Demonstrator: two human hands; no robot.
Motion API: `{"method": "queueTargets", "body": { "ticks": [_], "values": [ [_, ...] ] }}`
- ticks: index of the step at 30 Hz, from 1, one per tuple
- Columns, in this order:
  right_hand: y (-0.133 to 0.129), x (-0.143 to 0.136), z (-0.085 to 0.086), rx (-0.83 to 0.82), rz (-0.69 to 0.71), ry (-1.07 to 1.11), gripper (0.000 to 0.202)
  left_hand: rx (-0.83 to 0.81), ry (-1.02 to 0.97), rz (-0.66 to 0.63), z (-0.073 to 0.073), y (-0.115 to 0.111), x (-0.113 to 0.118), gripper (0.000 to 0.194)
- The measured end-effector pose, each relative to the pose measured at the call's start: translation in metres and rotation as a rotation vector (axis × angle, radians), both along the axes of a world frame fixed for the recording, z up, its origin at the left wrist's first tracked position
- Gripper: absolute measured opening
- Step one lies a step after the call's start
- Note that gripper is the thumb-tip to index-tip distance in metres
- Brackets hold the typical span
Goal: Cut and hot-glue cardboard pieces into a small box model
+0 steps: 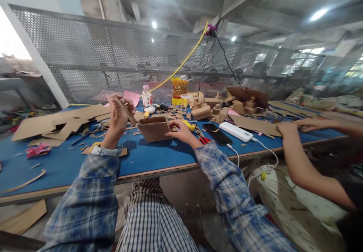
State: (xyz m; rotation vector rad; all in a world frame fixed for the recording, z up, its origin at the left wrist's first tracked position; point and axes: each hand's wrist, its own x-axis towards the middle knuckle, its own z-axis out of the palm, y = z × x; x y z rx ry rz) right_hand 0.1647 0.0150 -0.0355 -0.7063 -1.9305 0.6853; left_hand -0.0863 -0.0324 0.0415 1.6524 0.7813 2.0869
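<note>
A small open-topped cardboard box (pixel 155 130) stands on the blue table (pixel 153 157) in front of me. My right hand (pixel 181 132) grips its right side, with the thumb on the near face and the fingers behind. Raised to the left of the box, my left hand (pixel 119 112) is closed on a small flat cardboard piece (pixel 129 116), which is tilted and apart from the box. Just past my right hand lies a yellow tool (pixel 189 125), probably a glue gun. Red-handled pliers (pixel 205 140) rest by my right wrist.
A black phone (pixel 217 134) and a white power bank (pixel 236 131) with cables lie to the right. Cardboard sheets (pixel 62 121) and scraps cover the left. A bottle (pixel 147 97) and cardboard models stand behind. A co-worker's hands (pixel 300 125) work at far right.
</note>
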Motion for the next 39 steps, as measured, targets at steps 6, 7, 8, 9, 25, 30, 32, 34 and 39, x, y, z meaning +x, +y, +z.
{"method": "queueTargets", "body": {
  "ticks": [6,7,8,9,25,30,32,34,39],
  "values": [
    [-0.005,0.001,0.0,0.04,-0.038,-0.037,0.039,0.159,-0.016,-0.121,-0.002,0.022,-0.004,0.062],
    [-0.006,0.001,0.0,0.045,-0.038,-0.039,0.039,0.156,-0.005,-0.138,-0.002,0.025,-0.005,0.062],
    [-0.006,0.001,0.0,0.047,-0.034,-0.043,0.039,0.153,0.007,-0.148,-0.002,0.027,-0.006,0.061],
    [-0.007,0.001,0.001,0.049,-0.028,-0.047,0.038,0.152,0.018,-0.15,-0.001,0.028,-0.006,0.061],
    [-0.012,0.002,0.003,0.132,0.004,-0.083,0.035,0.175,0.133,-0.161,-0.003,0.026,-0.003,0.057],
    [-0.015,0.001,0.005,0.116,0.019,-0.074,0.034,0.185,0.167,-0.134,-0.003,0.021,-0.001,0.055],
    [-0.016,0.001,0.006,0.106,0.028,-0.072,0.034,0.197,0.188,-0.136,-0.003,0.021,0.001,0.054],
    [-0.016,0.0,0.006,0.104,0.033,-0.069,0.034,0.21,0.211,-0.133,-0.003,0.021,0.003,0.055],
    [-0.018,0.0,0.006,0.12,0.045,-0.072,0.035,0.206,0.261,-0.135,-0.005,0.022,0.009,0.057]
  ]
}}
